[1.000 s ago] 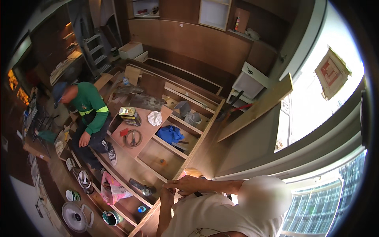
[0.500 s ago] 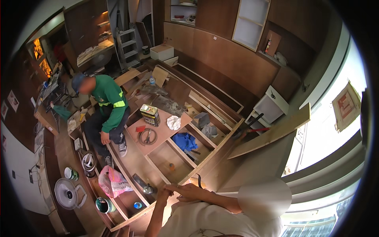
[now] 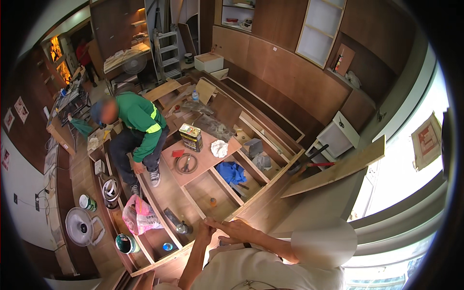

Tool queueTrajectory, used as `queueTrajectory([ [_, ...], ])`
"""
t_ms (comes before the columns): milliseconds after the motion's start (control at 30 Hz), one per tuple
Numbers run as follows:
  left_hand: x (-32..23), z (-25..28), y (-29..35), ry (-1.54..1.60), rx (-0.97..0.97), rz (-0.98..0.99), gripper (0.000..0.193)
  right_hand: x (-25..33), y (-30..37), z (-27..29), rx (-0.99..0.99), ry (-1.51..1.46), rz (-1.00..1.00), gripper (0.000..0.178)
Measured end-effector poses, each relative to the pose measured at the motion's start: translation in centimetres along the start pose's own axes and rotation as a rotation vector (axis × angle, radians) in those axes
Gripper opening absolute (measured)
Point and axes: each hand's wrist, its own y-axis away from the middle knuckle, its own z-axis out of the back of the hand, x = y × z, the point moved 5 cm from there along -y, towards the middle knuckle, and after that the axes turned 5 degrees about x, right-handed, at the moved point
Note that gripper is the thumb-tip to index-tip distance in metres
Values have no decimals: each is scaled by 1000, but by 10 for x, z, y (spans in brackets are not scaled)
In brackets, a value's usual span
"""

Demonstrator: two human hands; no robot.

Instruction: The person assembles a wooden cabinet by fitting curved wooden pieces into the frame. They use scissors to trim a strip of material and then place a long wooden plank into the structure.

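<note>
At the far left of the floor stands a round, translucent plastic fan-like piece with a curved handle (image 3: 79,227), with a white-and-green tub (image 3: 87,203) just beside it. Further right come an open, pale tub with a dark inside (image 3: 126,243), a crumpled pink-and-white plastic bag (image 3: 139,217) and, beyond, a seated co-worker in a green long-sleeved top (image 3: 140,113). The pale, straight-edged wooden front rail (image 3: 164,258) of a compartmented frame runs from the lower left up past both hands; it should be stiff and steady, and is best gripped across its upper edge. Just inside it, near the left hand, a small, greyish, see-through container (image 3: 182,227) stands in a compartment; it looks light, probably smooth and a little slippery, easiest to take round its body. The left hand (image 3: 207,233) is raised by the rail, fingers curled, its tips meeting the other hand's. A loose blue sheet (image 3: 231,172), likely soft and limp, lies in a compartment beyond. The right hand (image 3: 238,230) reaches across with its fingers close together against the left; whether anything thin is pinched between them, I cannot tell. Farther right, a long wooden board (image 3: 338,169) leans by the window.
</note>
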Motion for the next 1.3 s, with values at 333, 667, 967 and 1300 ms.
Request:
queueTrajectory([
  [333, -21, -8, -18, 27, -70, -52, 25, -8, -10, 27, -131, 94, -32, 72],
  [667, -30, -19, -14, 94, 89, 64, 10, -17, 3, 48, -467, -375, -125, 51],
  [967, -23, -21, -19, 229, 168, 66, 15, 5, 4, 75, -710, -476, -28, 27],
  [1300, -21, 2, -2, -88, 183, -179, 27, 44, -41, 28, -401, -617, 102, 22],
])
